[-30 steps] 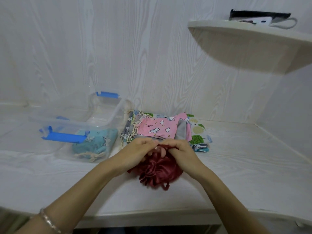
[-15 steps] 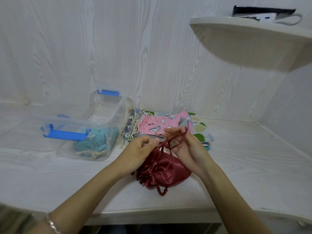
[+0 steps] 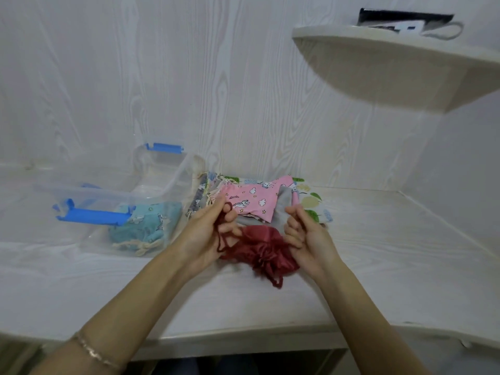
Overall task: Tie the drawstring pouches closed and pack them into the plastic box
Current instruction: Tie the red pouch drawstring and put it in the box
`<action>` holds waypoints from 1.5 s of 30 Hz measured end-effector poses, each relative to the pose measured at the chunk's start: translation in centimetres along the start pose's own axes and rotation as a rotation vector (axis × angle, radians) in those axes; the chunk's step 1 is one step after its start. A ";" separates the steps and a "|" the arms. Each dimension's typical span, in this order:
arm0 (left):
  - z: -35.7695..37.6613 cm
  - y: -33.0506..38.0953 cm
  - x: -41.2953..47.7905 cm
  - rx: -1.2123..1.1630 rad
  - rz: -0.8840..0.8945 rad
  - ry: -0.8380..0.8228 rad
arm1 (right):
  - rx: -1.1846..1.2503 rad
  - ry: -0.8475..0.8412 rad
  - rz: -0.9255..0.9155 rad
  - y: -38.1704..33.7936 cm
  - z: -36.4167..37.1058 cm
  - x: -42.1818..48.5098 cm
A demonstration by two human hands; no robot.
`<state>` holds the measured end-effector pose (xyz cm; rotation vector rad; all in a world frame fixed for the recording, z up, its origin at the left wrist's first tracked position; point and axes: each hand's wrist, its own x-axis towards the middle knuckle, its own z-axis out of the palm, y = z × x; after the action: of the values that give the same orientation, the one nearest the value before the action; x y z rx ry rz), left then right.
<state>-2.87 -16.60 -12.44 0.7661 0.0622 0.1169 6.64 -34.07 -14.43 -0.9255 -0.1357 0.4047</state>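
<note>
A dark red satin pouch (image 3: pixel 263 250), gathered at its mouth, lies on the pale desk between my hands. My left hand (image 3: pixel 208 231) pinches its red drawstring (image 3: pixel 220 234), which loops down from my fingers to the pouch. My right hand (image 3: pixel 305 234) grips the pouch's right side, where I cannot see a cord. To the left stands the clear plastic box (image 3: pixel 108 196) with blue latches, and a teal pouch (image 3: pixel 147 223) with a cream cord lies inside it. Behind my hands lies a pile of flat pouches, a pink unicorn-print pouch (image 3: pixel 254 200) on top.
The box's clear lid (image 3: pixel 165 169) with a blue clip leans against the wall behind the box. A corner shelf (image 3: pixel 405 58) juts out at the upper right with a dark item on it. The desk's front edge (image 3: pixel 243 336) runs just below my forearms.
My hands have drawn apart. The left one has pulled the red drawstring out to the left, and the right one has dropped from the cord onto the pouch's right side.
</note>
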 end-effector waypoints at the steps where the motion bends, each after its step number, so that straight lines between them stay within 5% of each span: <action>1: -0.2 0.1 0.0 0.044 0.003 0.023 | -0.199 0.004 -0.067 0.0 -0.5 0.0; 5: -1.2 0.3 -0.2 0.321 0.032 0.095 | -0.692 -0.061 -0.122 -0.6 -1.3 -0.7; 9: 0.7 0.3 -1.0 0.741 0.081 -0.034 | -1.255 -0.256 -0.318 -1.2 1.5 -1.4; 12: 3.0 1.1 -0.8 1.019 0.252 -0.074 | -1.564 -0.454 -0.214 -1.4 3.5 -1.4; 16: 4.4 2.2 1.3 1.294 0.497 -0.078 | -1.477 -0.555 -0.071 -0.7 4.2 -2.2; 20: 4.3 1.9 2.9 1.889 0.680 0.023 | -1.271 -0.485 -0.113 -0.2 3.1 -2.7; 22: 4.0 1.0 2.5 1.796 0.719 0.098 | -1.122 -0.427 -0.065 0.0 2.3 -2.7; 26: 2.7 -1.0 0.9 1.425 0.343 -0.075 | -1.000 -0.298 -0.042 0.2 1.6 -2.5; 36: -0.1 -3.2 0.2 1.520 0.439 -0.106 | -0.854 -0.150 -0.197 1.2 2.3 -2.0; 45: -0.6 -2.8 0.2 1.120 0.299 -0.110 | -0.904 -0.129 -0.239 1.0 1.6 -2.1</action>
<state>-2.49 -18.15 -14.81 1.8985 -0.1070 0.3353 3.99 -33.22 -14.11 -1.7486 -0.5730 0.1649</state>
